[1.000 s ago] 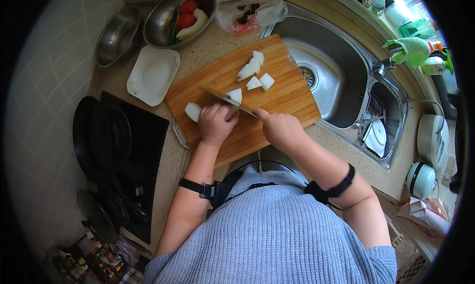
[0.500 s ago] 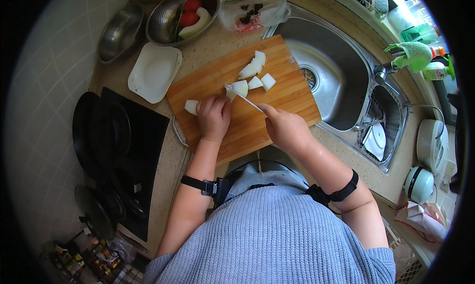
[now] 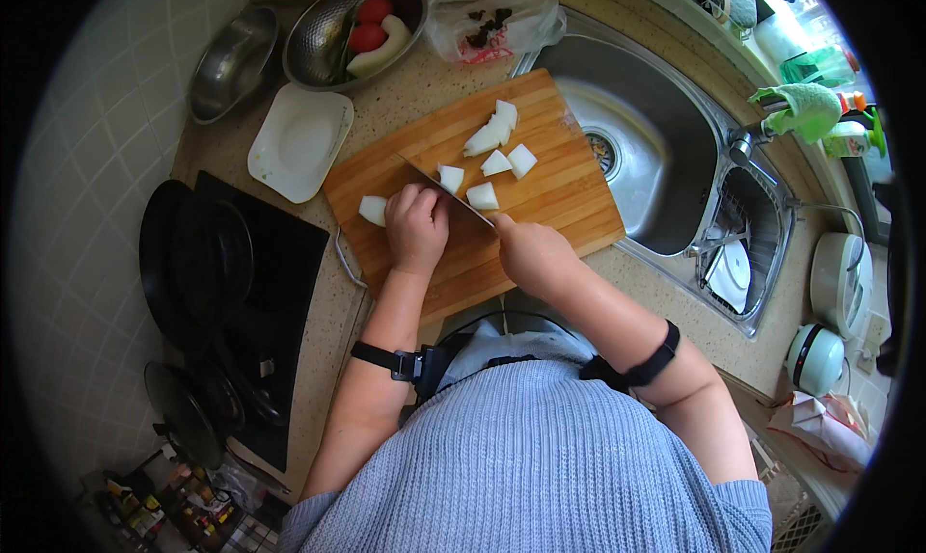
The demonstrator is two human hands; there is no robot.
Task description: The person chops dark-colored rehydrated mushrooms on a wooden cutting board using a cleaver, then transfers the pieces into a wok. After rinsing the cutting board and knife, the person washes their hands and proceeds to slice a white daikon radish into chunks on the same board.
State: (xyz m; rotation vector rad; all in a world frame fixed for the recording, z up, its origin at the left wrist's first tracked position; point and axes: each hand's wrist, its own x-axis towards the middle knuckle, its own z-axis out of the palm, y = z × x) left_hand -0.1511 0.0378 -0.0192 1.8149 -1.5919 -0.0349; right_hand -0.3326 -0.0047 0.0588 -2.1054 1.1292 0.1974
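A bamboo cutting board (image 3: 569, 182) lies in front of me with white gourd-like chunks on it. My left hand (image 3: 418, 230) has its fingers curled down on a white gourd piece (image 3: 372, 209), whose end sticks out to the left. My right hand (image 3: 538, 257) grips a kitchen knife (image 3: 467, 203). Its blade slants up and left, close beside my left fingertips. One cut chunk (image 3: 450, 177) sits along the blade's far side, and another chunk (image 3: 482, 196) lies near the handle. Farther back are two small chunks (image 3: 522, 161) and a longer curved piece (image 3: 488, 134).
A white dish (image 3: 301, 143), a metal bowl (image 3: 405, 32) with tomatoes and a pale curved piece, and a second metal bowl (image 3: 231, 66) stand far left. The sink (image 3: 666, 158) borders the board on the right. A black cooktop (image 3: 289, 293) with pans is left.
My right hand and the knife have moved left and a little nearer, next to my left fingers. A chunk by the blade has shifted nearer and now lies apart. My left hand stays nearly in place.
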